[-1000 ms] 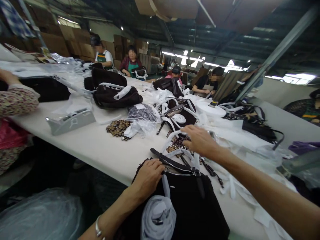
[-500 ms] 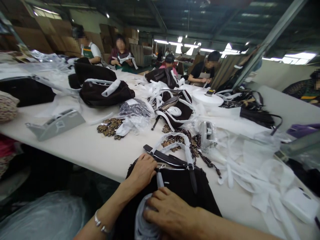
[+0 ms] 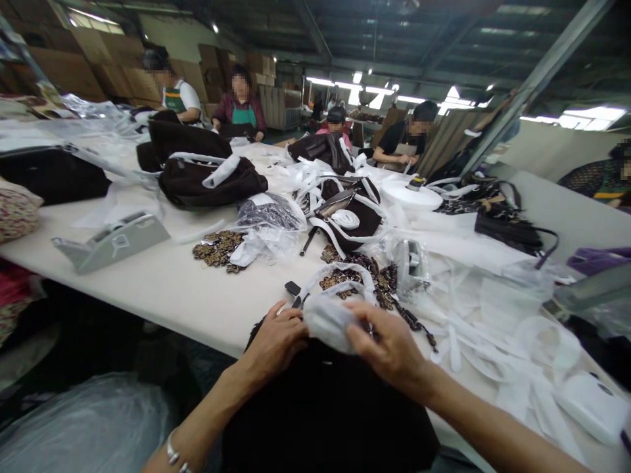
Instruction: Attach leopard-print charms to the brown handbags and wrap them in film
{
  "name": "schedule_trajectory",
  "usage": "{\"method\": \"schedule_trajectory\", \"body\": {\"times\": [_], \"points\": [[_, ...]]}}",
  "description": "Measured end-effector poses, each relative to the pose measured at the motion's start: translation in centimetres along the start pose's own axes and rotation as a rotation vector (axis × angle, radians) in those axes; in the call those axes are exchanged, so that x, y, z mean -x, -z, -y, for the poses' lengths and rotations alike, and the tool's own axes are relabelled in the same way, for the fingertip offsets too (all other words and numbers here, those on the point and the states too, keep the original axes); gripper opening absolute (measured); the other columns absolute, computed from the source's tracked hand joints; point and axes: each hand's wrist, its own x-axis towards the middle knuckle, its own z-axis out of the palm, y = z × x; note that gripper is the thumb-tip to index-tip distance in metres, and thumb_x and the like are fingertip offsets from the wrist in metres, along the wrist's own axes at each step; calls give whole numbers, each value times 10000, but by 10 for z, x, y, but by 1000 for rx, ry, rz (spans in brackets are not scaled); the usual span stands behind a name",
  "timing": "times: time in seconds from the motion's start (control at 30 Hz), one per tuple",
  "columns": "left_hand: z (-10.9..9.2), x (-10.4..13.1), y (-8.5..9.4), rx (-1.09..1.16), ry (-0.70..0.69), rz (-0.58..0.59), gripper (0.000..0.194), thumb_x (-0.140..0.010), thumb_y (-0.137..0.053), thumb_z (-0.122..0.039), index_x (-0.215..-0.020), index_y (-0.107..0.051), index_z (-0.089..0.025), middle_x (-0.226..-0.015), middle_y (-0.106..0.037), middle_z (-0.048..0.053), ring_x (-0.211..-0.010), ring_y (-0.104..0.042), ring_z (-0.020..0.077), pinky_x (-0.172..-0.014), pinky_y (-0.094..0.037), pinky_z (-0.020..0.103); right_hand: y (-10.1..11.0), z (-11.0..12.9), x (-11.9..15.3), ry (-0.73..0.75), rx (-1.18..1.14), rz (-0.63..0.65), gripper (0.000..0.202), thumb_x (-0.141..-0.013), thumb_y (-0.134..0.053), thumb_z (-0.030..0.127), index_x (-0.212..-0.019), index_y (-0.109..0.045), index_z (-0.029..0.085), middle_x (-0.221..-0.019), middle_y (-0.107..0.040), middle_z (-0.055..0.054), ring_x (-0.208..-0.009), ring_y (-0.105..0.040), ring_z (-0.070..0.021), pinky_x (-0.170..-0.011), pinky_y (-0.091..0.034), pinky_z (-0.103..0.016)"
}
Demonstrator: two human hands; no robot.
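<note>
A black handbag (image 3: 328,407) stands at the table's front edge, its wrapped handles (image 3: 365,276) raised behind the opening. My right hand (image 3: 389,345) grips a coiled strap wrapped in whitish film (image 3: 329,322), blurred by motion, over the mouth of the bag. At the bag's upper left edge, my left hand (image 3: 276,338) has its fingers closed on the rim. A black tab (image 3: 292,288) sticks up just beyond those fingers. The coil hides the zip and most of the opening.
Behind the bag lie brown patterned charms (image 3: 219,251) and plastic-wrapped pieces (image 3: 271,220). A grey tape dispenser (image 3: 116,242) stands left. More dark bags (image 3: 211,180) fill the table's far part. White strips (image 3: 532,368) spread at right. Several co-workers (image 3: 241,112) are across the table.
My right hand has lifted the coiled strap from the bag's front up to its opening. My left hand stays at the left rim. One co-worker across the table has lowered their hands.
</note>
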Motion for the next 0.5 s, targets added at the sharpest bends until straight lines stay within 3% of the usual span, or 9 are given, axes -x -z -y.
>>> {"method": "schedule_trajectory", "body": {"times": [0.07,0.1,0.13,0.2,0.27,0.3,0.4,0.5], "points": [[-12,6,11,7,-54,-84,77,-899,-574,-194,-927,-636,-231,-889,-700,5,-1199,-529,210,-1165,-173,483,25,-9,-25,-187,-32,-85,211,-955,-465,345,-952,-598,182,-790,-608,6,-696,-540,-130,-654,-426,-234],[-20,8,17,3,-80,-127,67,-908,-571,-204,-914,-633,-230,-864,-696,1,-1197,-528,208,-1166,-171,477,33,-16,-36,-227,-52,-39,239,-954,-468,372,-934,-601,175,-767,-582,15,-683,-519,-124,-641,-413,-227],[-28,11,23,-5,-100,-170,71,-917,-564,-204,-899,-629,-227,-845,-692,-3,-1183,-534,204,-1163,-175,469,38,-23,-47,-247,-88,86,261,-950,-472,385,-928,-610,165,-767,-572,17,-687,-511,-119,-641,-408,-220],[-44,14,32,-28,-138,-232,84,-932,-550,-198,-899,-623,-223,-832,-687,-12,-1137,-550,191,-1152,-186,454,35,-37,-62,-258,-190,519,292,-939,-483,393,-962,-637,146,-801,-590,12,-717,-526,-113,-658,-420,-208],[-57,14,37,-44,-178,-250,92,-940,-538,-188,-900,-616,-217,-817,-677,-18,-1063,-570,179,-1130,-212,436,16,-48,-69,-245,-259,899,295,-910,-533,390,-1001,-671,145,-819,-623,17,-735,-553,-109,-674,-442,-198],[-62,14,38,-49,-198,-243,98,-943,-530,-182,-900,-612,-213,-807,-669,-18,-1012,-578,171,-1114,-231,427,1,-51,-69,-237,-264,998,281,-887,-570,381,-997,-689,152,-809,-635,26,-732,-561,-107,-675,-450,-193],[-71,9,40,-58,-225,-217,124,-949,-496,-160,-898,-600,-203,-782,-640,-18,-868,-576,154,-1058,-278,414,-45,-54,-64,-220,-189,1069,151,-825,-637,271,-861,-723,152,-718,-630,49,-677,-546,-100,-639,-453,-183],[-70,4,43,-83,-188,-213,140,-948,-478,-164,-861,-583,-196,-738,-602,-14,-742,-539,151,-950,-346,397,-75,-53,-57,-213,-30,1002,48,-734,-652,122,-705,-687,138,-660,-619,34,-649,-539,-118,-612,-455,-202]]}}
